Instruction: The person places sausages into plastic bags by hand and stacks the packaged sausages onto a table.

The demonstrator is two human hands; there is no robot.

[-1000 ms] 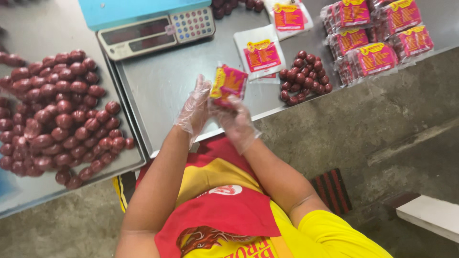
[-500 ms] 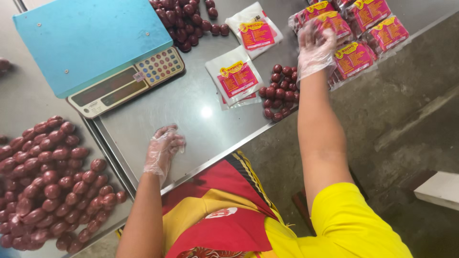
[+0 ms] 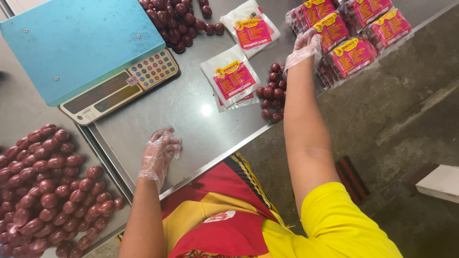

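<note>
One scale [image 3: 91, 62], two flat pouches [image 3: 233, 79], six filled packs [image 3: 351, 55], two gloved hands [image 3: 160, 150].

Single head-worn camera, looking steeply down, close over steel table [image 3: 191, 119], tilted view, no second view

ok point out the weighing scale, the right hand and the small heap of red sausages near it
weighing scale [image 3: 81, 48], head view, on its blue platform
right hand [image 3: 305, 48], head view, on the gloved back
small heap of red sausages [image 3: 272, 93], head view, mid-heap

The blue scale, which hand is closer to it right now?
Left. The left hand rests on the metal table just below the scale; the right hand reaches to the filled packets, far across.
</note>
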